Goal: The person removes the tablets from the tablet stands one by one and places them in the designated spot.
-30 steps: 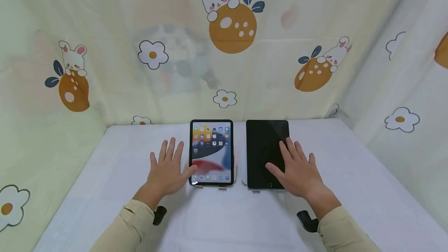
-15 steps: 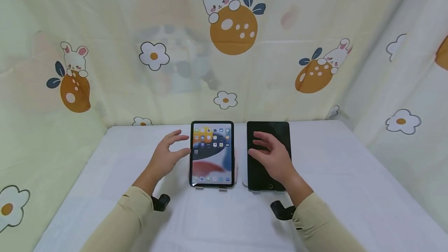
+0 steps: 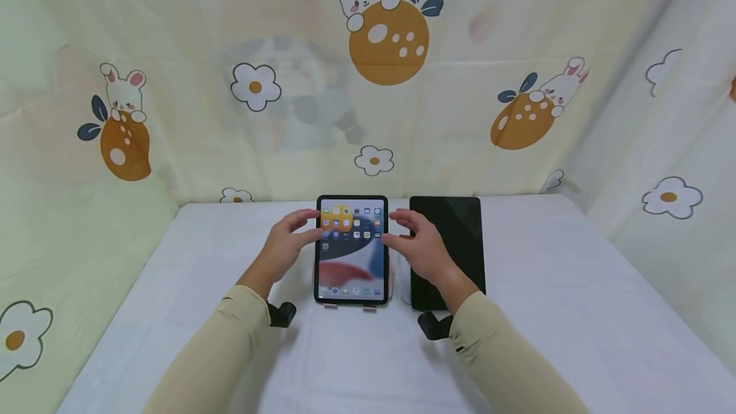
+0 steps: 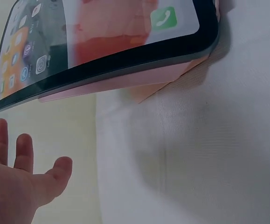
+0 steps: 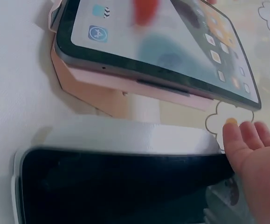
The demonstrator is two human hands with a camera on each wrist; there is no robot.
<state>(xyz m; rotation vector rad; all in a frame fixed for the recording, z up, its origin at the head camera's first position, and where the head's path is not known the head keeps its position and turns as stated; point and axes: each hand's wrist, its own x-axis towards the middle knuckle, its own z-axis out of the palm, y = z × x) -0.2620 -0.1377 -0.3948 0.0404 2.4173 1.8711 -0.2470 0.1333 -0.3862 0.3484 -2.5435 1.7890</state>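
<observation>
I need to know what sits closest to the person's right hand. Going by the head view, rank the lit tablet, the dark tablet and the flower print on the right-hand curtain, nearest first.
1. and 2. Too close to call: the right hand hovers over the dark tablet and reaches the lit tablet at its right edge.
3. Flower print, far off on the right curtain.

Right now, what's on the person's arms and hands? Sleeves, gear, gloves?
Both arms wear long beige sleeves with buttoned-looking cuffs. A small black device sits under each wrist: left wrist mount, right wrist mount. The left hand and right hand are bare: no gloves, and no rings or markings show.
</observation>
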